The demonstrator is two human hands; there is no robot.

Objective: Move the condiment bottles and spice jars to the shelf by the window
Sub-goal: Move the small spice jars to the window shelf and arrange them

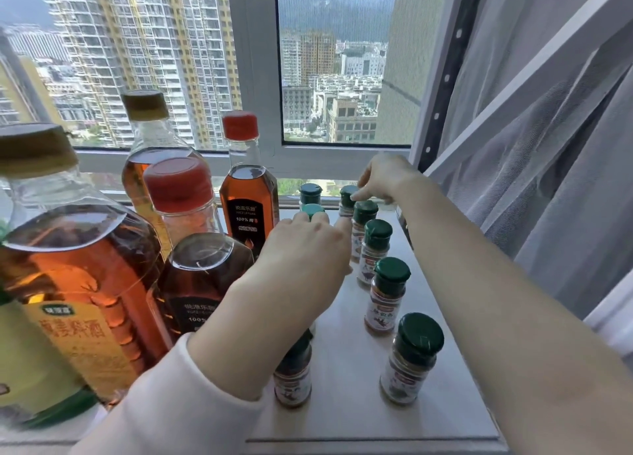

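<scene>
Several small spice jars with dark green lids stand on the pale shelf (346,358) under the window, in two rows. My right hand (383,177) pinches the lid of a far jar (346,197) at the back. My left hand (305,249) grips a teal-lidded jar (312,210), fingers curled over its top. Nearer jars (411,358) (387,293) stand free on the right row, and one (293,372) lies partly hidden under my left wrist. Tall bottles of amber liquid (248,194) (68,266) crowd the left.
A red-capped bottle (191,249) and a yellow-capped one (150,153) stand among the left group. The window frame (253,77) rises behind. A sheer curtain (548,146) hangs along the shelf's right side. Bare shelf shows between the two jar rows.
</scene>
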